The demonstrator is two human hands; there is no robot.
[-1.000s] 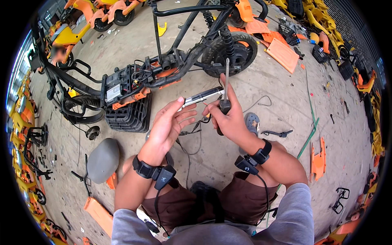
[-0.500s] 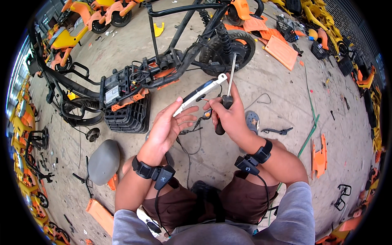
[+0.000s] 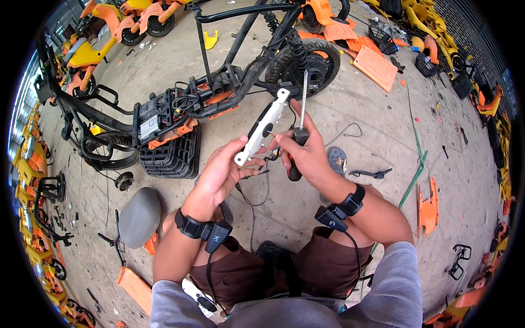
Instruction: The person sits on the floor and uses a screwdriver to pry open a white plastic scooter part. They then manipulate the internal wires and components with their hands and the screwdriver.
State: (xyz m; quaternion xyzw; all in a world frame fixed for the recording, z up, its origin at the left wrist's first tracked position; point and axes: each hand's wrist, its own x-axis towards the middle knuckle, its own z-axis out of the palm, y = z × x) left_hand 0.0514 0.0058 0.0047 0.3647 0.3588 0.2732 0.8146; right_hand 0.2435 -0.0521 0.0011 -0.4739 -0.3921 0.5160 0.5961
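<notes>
A long white part with mounting holes at its ends (image 3: 266,127), dark along its far side, is tilted between my hands. My left hand (image 3: 220,167) grips its lower end between thumb and fingers. A screwdriver (image 3: 300,134) with a black and red handle lies in the palm of my right hand (image 3: 309,153), its metal shaft pointing up and away. The thumb and forefinger of that hand pinch close to a round black spot on the white part, where a thin reddish wire shows. A dark cable hangs below and behind the fingers.
Ahead stands a stripped black scooter frame (image 3: 235,98) with its rear wheel (image 3: 322,65) and a black crate (image 3: 172,153). A grey seat (image 3: 140,217) lies at left. Orange panels (image 3: 376,68) and a green strap (image 3: 416,177) are on the floor at right.
The white part has turned more upright, showing more of its pale face. My right thumb and forefinger have come closer to it. The screwdriver has shifted slightly left.
</notes>
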